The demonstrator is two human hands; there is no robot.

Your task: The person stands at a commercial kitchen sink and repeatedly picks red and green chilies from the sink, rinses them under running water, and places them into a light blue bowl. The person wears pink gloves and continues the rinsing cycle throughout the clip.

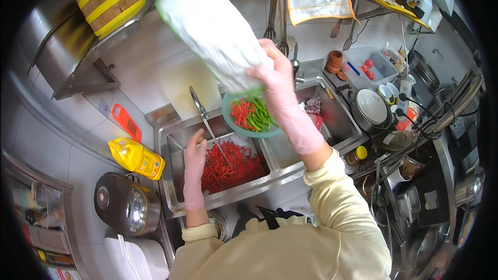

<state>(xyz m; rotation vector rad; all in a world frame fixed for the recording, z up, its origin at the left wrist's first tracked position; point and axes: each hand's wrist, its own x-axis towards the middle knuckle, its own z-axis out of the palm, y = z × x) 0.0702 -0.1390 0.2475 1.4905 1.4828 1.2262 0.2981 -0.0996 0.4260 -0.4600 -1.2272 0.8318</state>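
Note:
My right hand (274, 70), in a pink glove, grips one end of a white cloth with a green edge (218, 31), raised above the back of the sink. My left hand (196, 149), gloved too, is over the left edge of the left basin with its fingers apart and nothing in them. Many red chili peppers (233, 165) lie in that basin (218, 124), and water runs onto them from a curved metal faucet (199, 103). A teal plastic colander (249, 131) of red and green peppers (258, 114) rests across the divider, partly beneath the cloth.
A yellow jug (136, 158) and a rice cooker (126, 204) stand left of the sink. Stacked bowls in a pot (371, 107) and a clear tub with tomatoes (363, 56) are at the right. Overhead, a metal shelf holds a wooden bucket (109, 0); utensils (271, 19) hang below.

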